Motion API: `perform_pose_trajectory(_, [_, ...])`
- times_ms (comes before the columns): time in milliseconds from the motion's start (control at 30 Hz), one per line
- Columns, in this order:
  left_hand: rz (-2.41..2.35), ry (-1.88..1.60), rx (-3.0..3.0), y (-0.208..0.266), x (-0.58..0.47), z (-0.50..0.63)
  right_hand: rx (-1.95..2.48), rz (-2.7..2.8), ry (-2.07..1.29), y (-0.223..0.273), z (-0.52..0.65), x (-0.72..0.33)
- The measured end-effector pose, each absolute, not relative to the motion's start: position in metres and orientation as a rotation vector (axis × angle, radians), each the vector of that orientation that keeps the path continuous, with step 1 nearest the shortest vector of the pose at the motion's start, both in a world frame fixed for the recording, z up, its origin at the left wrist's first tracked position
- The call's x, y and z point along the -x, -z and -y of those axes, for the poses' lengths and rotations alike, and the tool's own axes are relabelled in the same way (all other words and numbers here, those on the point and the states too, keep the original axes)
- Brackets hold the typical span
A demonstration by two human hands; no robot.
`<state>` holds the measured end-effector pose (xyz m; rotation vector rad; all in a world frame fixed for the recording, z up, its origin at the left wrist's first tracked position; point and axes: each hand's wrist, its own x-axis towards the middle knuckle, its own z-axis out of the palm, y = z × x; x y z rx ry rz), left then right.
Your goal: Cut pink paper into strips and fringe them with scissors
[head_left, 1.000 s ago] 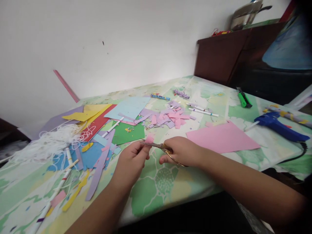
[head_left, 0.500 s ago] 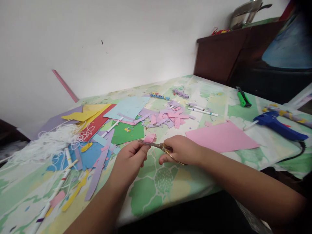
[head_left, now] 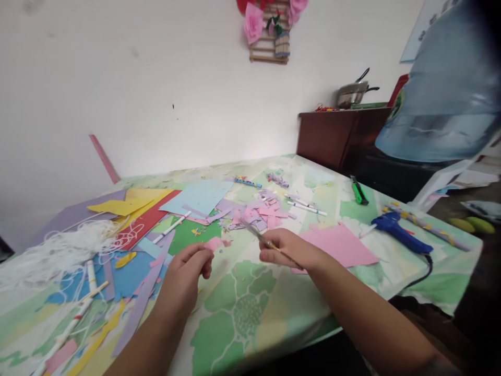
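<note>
My left hand (head_left: 187,271) is closed, pinching a small piece of pink paper (head_left: 213,243) between thumb and fingers. The scissors (head_left: 267,242) are in my right hand (head_left: 287,247), with fingers wrapped round the handles. Their blades point up and to the left and are smeared by motion, apart from the pink piece. Just beyond the blades lies a heap of pink and lilac paper scraps (head_left: 270,213). A larger pink sheet (head_left: 340,245) rests beside my right hand, partly behind it.
Tangled white string (head_left: 66,245), coloured sheets (head_left: 151,214) and white pens (head_left: 172,227) cover the left side. To the right lie a green box cutter (head_left: 359,191) and a blue glue gun (head_left: 403,233) with its cord. A large water bottle (head_left: 434,109) stands beyond the table.
The scissors have come away from the pink paper, moving right with my right hand. My left hand still pinches the piece. The camera has tilted up, showing more wall and the water bottle.
</note>
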<state>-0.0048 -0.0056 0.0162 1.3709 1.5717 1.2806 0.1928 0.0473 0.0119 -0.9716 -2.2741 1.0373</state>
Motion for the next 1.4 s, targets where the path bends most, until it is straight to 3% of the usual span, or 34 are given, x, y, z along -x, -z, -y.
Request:
perform_pose_trajectory(100, [-1.531, -1.132, -1.441, -0.017, 0.0, 0.007, 1.002, 2.022, -0.943, -0.011, -0.045, -0.186])
perform_pose_trajectory(233, [-1.401, -0.926, -1.551, -0.017, -0.009, 0.012, 0.95, 2.234, -0.749, -0.011, -0.033, -0.176])
perform_pose_trajectory(467, [-1.212, -1.022, -1.434, -0.01, -0.006, 0.012, 0.957, 2.264, -0.916, -0.011, -0.026, -0.173])
perform_pose_trajectory(633, [-1.272, -1.166, -1.343, -0.009, -0.006, 0.011, 1.346, 2.242, -0.41, -0.024, -0.076, -0.179])
perform_pose_trajectory(800, [-1.337, -1.095, -1.441, -0.014, -0.008, 0.013, 1.61, 2.149, -0.165, -0.03, -0.134, -0.198])
perform_pose_trajectory(1400, [-1.48, -0.504, -2.695, 0.002, -0.019, 0.015, 1.673, 2.346, -0.12, 0.025, 0.003, -0.31])
